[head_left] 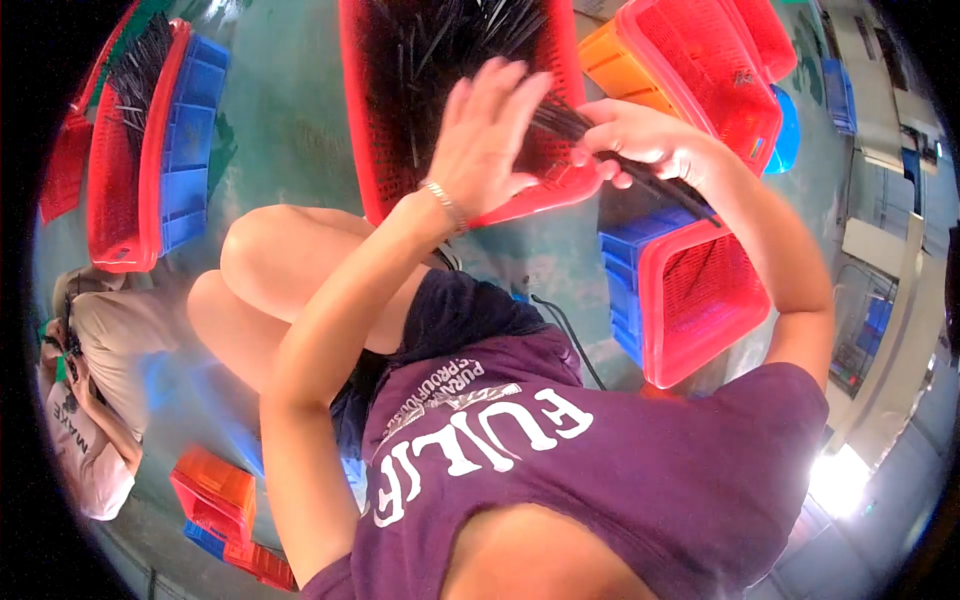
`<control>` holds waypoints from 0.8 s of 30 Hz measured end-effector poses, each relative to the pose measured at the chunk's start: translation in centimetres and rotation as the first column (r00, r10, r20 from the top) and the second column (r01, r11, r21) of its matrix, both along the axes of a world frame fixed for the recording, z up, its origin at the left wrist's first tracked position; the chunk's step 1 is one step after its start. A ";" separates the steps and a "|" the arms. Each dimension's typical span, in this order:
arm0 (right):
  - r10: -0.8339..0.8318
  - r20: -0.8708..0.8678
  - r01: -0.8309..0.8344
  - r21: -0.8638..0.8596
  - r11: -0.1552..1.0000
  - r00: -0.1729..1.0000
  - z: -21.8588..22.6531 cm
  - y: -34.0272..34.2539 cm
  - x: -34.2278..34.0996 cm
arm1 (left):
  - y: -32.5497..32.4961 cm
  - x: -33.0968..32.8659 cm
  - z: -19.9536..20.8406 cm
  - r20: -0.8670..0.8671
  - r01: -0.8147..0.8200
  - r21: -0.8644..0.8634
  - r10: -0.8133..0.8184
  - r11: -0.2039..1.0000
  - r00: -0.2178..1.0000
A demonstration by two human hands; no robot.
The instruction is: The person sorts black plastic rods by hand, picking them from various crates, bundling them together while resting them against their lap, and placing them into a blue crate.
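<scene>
My right hand (645,140) is closed round a bundle of thin, dark strips (562,122); their exact kind cannot be made out. The bundle slants from upper left to lower right, and its tail end sticks out below my wrist. Beside its upper end is my left hand (485,140), fingers stretched and slightly apart, holding nothing. Whether those fingertips touch the strips I cannot tell. Both hands are over the near part of a red perforated basket (357,120), which holds a heap of loose strips (440,50) of the same dark sort.
At the right stands a red basket (655,320) by a blue crate (620,285). More red baskets (700,60) are stacked at upper right. Another strip-filled basket (120,215) is at left, against a blue crate (190,150). A seated person (100,400) is at far left.
</scene>
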State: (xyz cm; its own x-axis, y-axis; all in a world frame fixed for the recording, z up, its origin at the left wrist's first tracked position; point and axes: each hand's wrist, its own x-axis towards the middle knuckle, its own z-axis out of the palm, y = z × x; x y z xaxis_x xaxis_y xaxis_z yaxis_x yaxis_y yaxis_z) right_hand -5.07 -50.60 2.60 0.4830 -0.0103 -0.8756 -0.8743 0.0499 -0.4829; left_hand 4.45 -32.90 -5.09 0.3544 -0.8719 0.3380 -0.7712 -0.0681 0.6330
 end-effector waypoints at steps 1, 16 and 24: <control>-0.006 0.097 0.000 0.061 0.998 0.995 0.8 1.2 0.2 | -1.2 -0.3 0.6 0.003 0.067 -0.061 -0.067 0.996 0.998; 0.707 0.185 -0.135 -0.919 0.370 0.682 -22.2 -0.5 0.2 | 7.2 10.4 6.9 -0.868 -0.611 -0.496 -0.333 0.617 0.368; 0.674 0.199 -0.122 -0.910 0.397 0.712 -27.0 1.3 3.3 | 14.9 6.4 3.2 -0.961 -0.767 -0.210 -0.273 0.606 0.048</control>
